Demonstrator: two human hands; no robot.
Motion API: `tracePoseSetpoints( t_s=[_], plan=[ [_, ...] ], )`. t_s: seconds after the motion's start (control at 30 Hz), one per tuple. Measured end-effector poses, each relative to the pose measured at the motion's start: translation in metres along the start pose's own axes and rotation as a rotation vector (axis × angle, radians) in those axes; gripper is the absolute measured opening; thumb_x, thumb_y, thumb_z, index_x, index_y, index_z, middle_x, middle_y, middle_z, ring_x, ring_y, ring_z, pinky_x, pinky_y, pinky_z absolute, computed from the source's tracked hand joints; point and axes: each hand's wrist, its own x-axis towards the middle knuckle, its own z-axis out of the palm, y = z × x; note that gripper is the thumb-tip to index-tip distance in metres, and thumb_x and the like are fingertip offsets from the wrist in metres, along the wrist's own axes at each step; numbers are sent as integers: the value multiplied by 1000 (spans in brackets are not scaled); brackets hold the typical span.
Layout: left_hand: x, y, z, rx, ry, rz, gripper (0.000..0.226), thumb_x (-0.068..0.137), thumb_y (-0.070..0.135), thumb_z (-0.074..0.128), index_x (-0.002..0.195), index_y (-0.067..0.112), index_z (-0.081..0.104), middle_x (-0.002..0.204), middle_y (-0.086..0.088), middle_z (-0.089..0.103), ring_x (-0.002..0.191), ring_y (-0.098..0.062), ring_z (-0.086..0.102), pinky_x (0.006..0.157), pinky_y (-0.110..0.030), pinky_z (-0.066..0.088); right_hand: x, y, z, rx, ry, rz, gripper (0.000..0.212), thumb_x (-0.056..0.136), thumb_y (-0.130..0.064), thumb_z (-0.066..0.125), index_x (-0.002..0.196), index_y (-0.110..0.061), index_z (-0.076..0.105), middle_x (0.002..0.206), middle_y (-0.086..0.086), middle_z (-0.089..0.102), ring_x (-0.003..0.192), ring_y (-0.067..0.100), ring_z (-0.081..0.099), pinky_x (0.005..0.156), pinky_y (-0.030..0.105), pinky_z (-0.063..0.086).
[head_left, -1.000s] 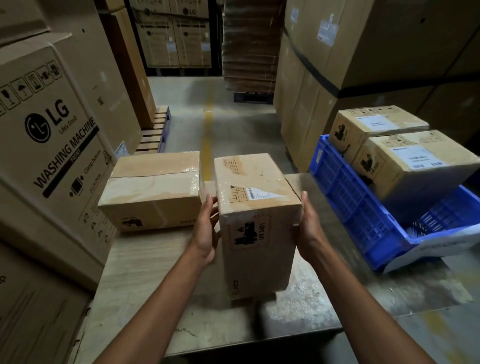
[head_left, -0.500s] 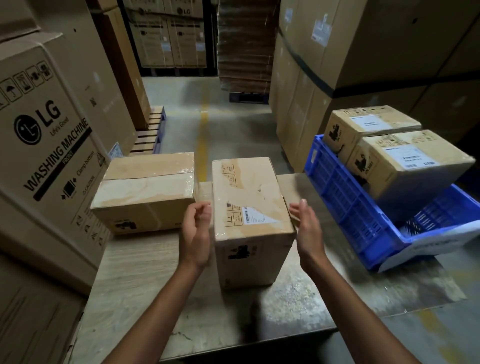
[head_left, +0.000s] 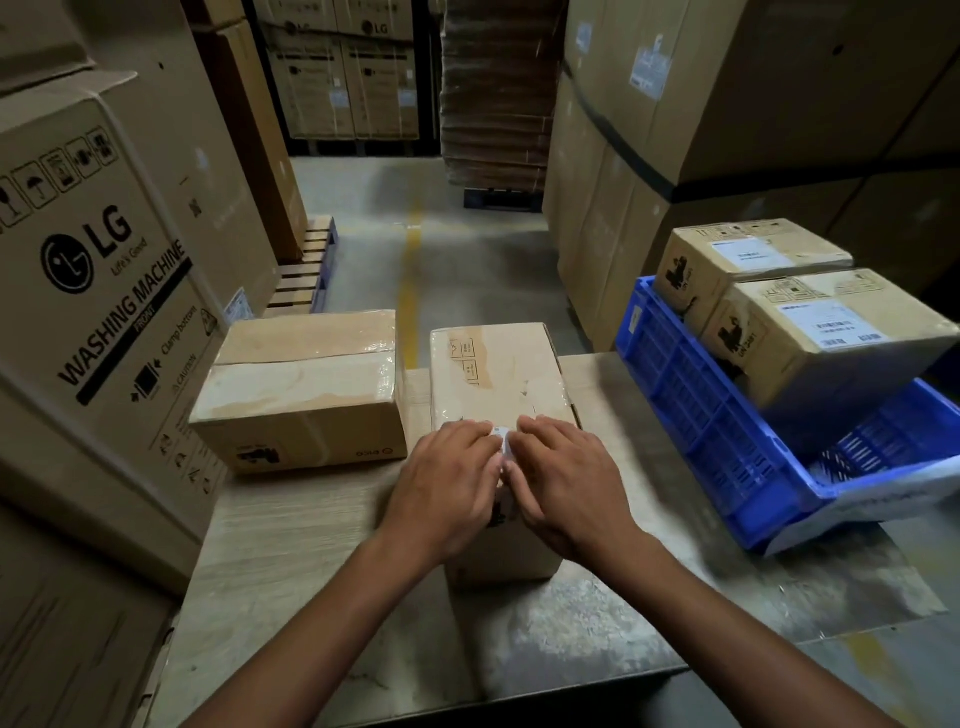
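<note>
L hand (head_left: 447, 480) & R hand (head_left: 569, 480) lie side by side at frame centre, fingertips meeting on a white label (head_left: 502, 441); can't tell if they pinch it or just press it. The label sits on the near end of the middle box (head_left: 498, 374), right under the hands, on the table (head_left: 291, 561). Looks like the box is placed and label work is barely begun; second box (head_left: 301, 389) at left, blue crate (head_left: 691, 415) at right.
</note>
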Motion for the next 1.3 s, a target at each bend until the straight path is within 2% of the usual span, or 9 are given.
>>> tracePoseSetpoints(
  t_s=[0.1, 0.2, 0.3, 0.53, 0.73, 1.0, 1.13, 1.23, 1.3],
  plan=[
    [23, 2, -8, -2, -19, -12, 42, 98, 32, 33, 113, 13, 67, 111, -4, 66, 104, -23, 56, 88, -45, 50, 27, 3, -17, -32, -145, 36, 46, 95, -48, 31, 108, -23, 66, 112, -1, 63, 102, 21, 56, 81, 36, 44],
    [42, 1, -7, 24, -86, -64, 44, 104, 30, 33, 141, 14, 51, 147, -7, 49, 139, -23, 38, 117, -41, 31, 50, 13, -16, -22, -184, 40, 41, 102, -41, 40, 131, -19, 59, 139, 6, 55, 125, 25, 50, 100, 41, 44],
    [47, -5, -4, 83, -142, -147, 46, 107, 29, 31, 149, 13, 40, 158, -6, 36, 148, -20, 25, 123, -34, 14, 57, 15, -3, -30, -208, 4, 40, 101, -40, 34, 120, -16, 59, 123, 5, 59, 115, 25, 55, 97, 40, 46],
    [71, -13, -15, 51, -78, -146, 34, 101, 20, 39, 121, 8, 63, 119, -12, 66, 110, -28, 56, 96, -42, 43, 85, 16, -10, -102, -272, 72, 40, 99, -45, 41, 113, -16, 64, 110, 6, 61, 102, 25, 58, 84, 44, 52],
    [90, -40, 2, -37, -50, -290, 37, 103, 20, 36, 135, 9, 53, 142, -13, 52, 139, -32, 39, 110, -49, 37, 105, 9, 14, -62, -232, 86, 45, 101, -51, 34, 126, -19, 55, 127, 7, 54, 119, 27, 51, 95, 46, 44],
    [83, -42, 30, -786, 289, -586, 54, 96, 43, 36, 147, 26, 43, 146, 1, 52, 132, -21, 51, 108, -48, 45, 92, 10, 18, 69, -154, 172, 43, 100, -51, 37, 123, -21, 57, 127, 0, 56, 123, 21, 47, 108, 48, 35],
    [92, -5, 40, -1242, 310, -610, 51, 103, 35, 41, 151, 20, 39, 149, 5, 47, 134, -13, 47, 113, -32, 38, 81, 12, 0, 175, -80, 311, 46, 96, -55, 43, 117, -19, 63, 119, 2, 61, 116, 24, 54, 100, 47, 42],
    [91, 24, 49, -1242, 200, -550, 47, 106, 33, 38, 152, 21, 39, 150, 8, 43, 134, -9, 44, 101, -13, 42, 70, 28, -12, 132, -175, 410, 69, 91, -65, 49, 143, -19, 46, 146, 6, 49, 134, 26, 44, 109, 51, 39],
    [89, 33, 60, -1129, 128, -515, 44, 109, 27, 33, 151, 19, 40, 155, 4, 39, 140, -12, 37, 110, -18, 35, 63, 44, -24, 171, -209, 483, 78, 90, -62, 56, 152, -18, 35, 154, 6, 41, 139, 27, 40, 111, 51, 38]
  ],
)
